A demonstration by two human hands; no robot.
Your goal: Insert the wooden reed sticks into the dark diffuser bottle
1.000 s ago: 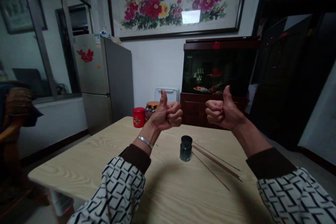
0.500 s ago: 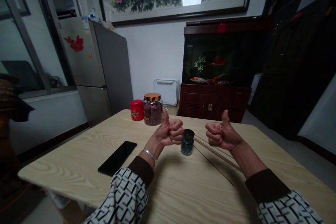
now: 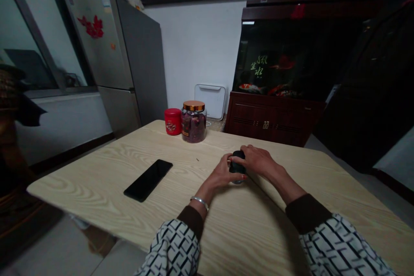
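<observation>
Small dark jar (image 3: 237,164) sits between my two grips, near the middle of the light wood tabletop (image 3: 97,177), and everything here hangs on how they meet it. The left grip (image 3: 223,173) comes in from the near left, curled against the jar's side. The right grip (image 3: 258,160) reaches over from the right, wrapped across its dark lid (image 3: 238,154). Both are closed on it, with no gap that I can see. The right grip sits higher and covers more, so I judge it the upper hold and the left the lower brace; neither is clearly nearer, since both touch.

The jar's long axis looks roughly upright, though I can only judge that from the sliver of lid and the small bit of base (image 3: 238,182) showing below the fingers. Most of the body is hidden, and I cannot tell whether the base rests on the tabletop or sits just above it.

Off to the left lie a black phone (image 3: 148,180), a red tin (image 3: 172,121) and a glass jar of dried rosebuds (image 3: 193,126) under a copper lid (image 3: 193,105). A silver bangle (image 3: 199,201) sits just behind the left grip.
</observation>
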